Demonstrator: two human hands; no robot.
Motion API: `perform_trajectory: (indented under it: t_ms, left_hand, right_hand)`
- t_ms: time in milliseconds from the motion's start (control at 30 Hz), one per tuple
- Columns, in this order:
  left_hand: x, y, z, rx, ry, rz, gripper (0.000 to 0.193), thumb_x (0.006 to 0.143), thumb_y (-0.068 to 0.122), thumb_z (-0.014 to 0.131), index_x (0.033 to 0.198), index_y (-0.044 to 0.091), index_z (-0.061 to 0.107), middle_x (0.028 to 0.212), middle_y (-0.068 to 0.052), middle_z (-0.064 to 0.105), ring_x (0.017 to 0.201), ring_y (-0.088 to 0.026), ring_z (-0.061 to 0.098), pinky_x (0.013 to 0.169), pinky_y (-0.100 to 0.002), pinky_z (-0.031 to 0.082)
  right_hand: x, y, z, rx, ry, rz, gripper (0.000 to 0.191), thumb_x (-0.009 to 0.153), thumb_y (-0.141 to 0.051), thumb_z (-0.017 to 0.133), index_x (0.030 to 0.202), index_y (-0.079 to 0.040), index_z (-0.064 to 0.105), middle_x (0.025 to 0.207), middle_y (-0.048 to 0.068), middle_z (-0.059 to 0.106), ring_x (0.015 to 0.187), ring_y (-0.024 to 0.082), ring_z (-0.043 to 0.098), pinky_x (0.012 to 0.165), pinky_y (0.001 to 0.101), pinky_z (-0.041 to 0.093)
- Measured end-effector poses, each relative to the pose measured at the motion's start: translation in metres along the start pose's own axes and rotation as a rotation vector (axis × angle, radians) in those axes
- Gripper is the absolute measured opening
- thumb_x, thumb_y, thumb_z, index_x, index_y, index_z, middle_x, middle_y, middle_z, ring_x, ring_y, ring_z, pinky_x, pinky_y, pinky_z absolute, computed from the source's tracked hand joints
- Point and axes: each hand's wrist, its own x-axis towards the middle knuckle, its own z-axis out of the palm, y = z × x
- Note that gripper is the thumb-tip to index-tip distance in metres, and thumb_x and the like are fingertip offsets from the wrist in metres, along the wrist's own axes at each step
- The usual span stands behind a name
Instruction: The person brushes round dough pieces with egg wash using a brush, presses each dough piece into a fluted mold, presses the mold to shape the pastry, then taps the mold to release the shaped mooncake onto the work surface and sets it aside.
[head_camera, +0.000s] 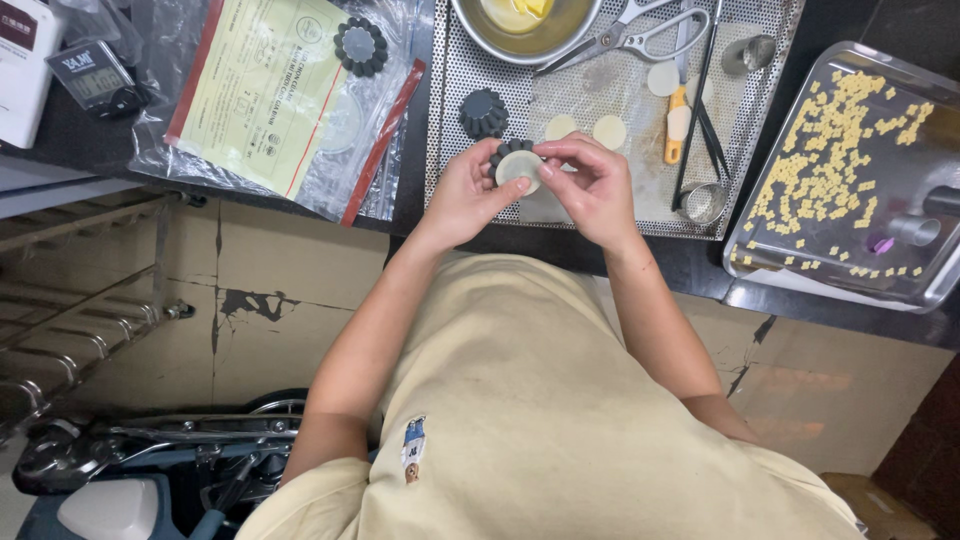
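Both hands meet over the near edge of a perforated metal tray (640, 215). Left hand (462, 195) cups a small dark fluted mould (508, 152) from the left side, thumb lying against the pale dough disc (519, 169) that sits in the mould. Right hand (592, 185) comes in from the right, fingers curled and pinched on the mould's far rim and the edge of the disc. Mould and disc are held just above the tray, between the two hands.

Just beyond the left hand, a second dark fluted mould (484, 112) stands on the tray. To the right of it lie two pale dough rounds (609, 131), side by side, and another round lies farther off. An orange-handled tool (678, 122) lies to their right, with a pair of scissors (640, 32) beyond, beside a steel bowl (524, 28) holding something yellow. A round metal cutter (704, 202) rests near the tray's right edge.

Far right, a steel pan (900, 240) carries scattered small yellow cubes (820, 150). To the left, a clear zip bag (280, 100) with a yellow sheet inside lies on the dark counter, with a third fluted mould (360, 46) on it.
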Motion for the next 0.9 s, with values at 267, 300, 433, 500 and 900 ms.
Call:
perform_trajectory:
  t_ms: [267, 300, 433, 500, 900]
  left_hand:
    - [0.003, -0.008, 0.003, -0.039, -0.009, -0.030, 0.025, 0.094, 0.011, 0.076, 0.112, 0.002, 0.060, 0.098, -0.001, 0.067, 0.088, -0.006, 0.065, 0.075, -0.022, 0.058]
    - [0.003, -0.009, 0.003, -0.057, 0.000, -0.041, 0.025, 0.094, 0.013, 0.074, 0.111, 0.003, 0.060, 0.097, -0.001, 0.068, 0.087, -0.006, 0.067, 0.074, -0.023, 0.060]
    - [0.003, -0.012, 0.001, -0.053, -0.013, -0.029, 0.024, 0.096, 0.013, 0.074, 0.112, 0.001, 0.060, 0.097, -0.002, 0.068, 0.087, -0.007, 0.067, 0.075, -0.024, 0.060]
    - [0.002, -0.013, 0.001, -0.021, -0.003, -0.018, 0.024, 0.096, 0.012, 0.074, 0.111, 0.001, 0.060, 0.096, -0.002, 0.068, 0.086, -0.008, 0.067, 0.074, -0.024, 0.060]
    - [0.001, -0.009, -0.003, -0.113, 0.142, -0.207, 0.036, 0.103, 0.037, 0.048, 0.118, 0.006, 0.059, 0.104, -0.002, 0.068, 0.092, -0.010, 0.072, 0.072, -0.028, 0.065]
  right_hand:
    - [0.003, 0.019, 0.002, 0.042, 0.073, 0.042, 0.007, 0.095, 0.005, 0.071, 0.099, 0.002, 0.066, 0.102, 0.003, 0.063, 0.096, 0.009, 0.062, 0.084, 0.0244, 0.059]
    - [0.003, 0.021, 0.001, 0.035, 0.074, 0.036, 0.007, 0.097, 0.005, 0.072, 0.101, 0.002, 0.066, 0.102, 0.003, 0.063, 0.096, 0.009, 0.062, 0.084, 0.0242, 0.057]
    - [0.002, 0.024, -0.001, 0.065, 0.083, 0.069, 0.006, 0.101, 0.000, 0.068, 0.107, 0.000, 0.068, 0.103, 0.003, 0.068, 0.093, 0.008, 0.063, 0.083, 0.0237, 0.055]
    - [0.002, 0.021, -0.001, 0.099, 0.074, 0.097, 0.009, 0.102, -0.001, 0.066, 0.110, 0.000, 0.068, 0.106, 0.003, 0.069, 0.093, 0.008, 0.063, 0.083, 0.0235, 0.055]
    - [0.001, 0.010, 0.006, 0.057, 0.014, 0.089, 0.026, 0.088, 0.008, 0.077, 0.111, 0.002, 0.068, 0.101, 0.000, 0.060, 0.093, 0.005, 0.055, 0.087, 0.0251, 0.060]
